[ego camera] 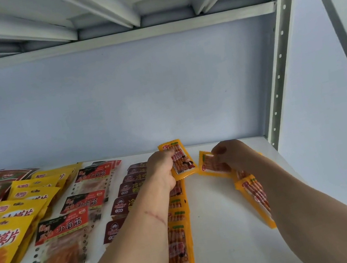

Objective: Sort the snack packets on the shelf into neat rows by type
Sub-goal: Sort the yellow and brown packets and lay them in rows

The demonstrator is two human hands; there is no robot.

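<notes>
On the white shelf (219, 227), the snack packets lie flat in rows going front to back. From the shelf's left side come yellow packets (3, 237), clear-and-red packets (60, 255), dark red packets (124, 200), then orange stick packets (180, 253). More orange packets (255, 198) lie loose near the shelf's right side.

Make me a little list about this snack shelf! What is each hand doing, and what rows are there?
left hand: the left hand holds an orange packet at the far end of the orange row
right hand: the right hand pinches a second orange packet
orange row: the orange row runs front to back beside the left forearm
other rows: dark maroon packets, red-label packets, yellow packets
loose packets: more orange packets lie under the right forearm
surface: white shelf
</notes>
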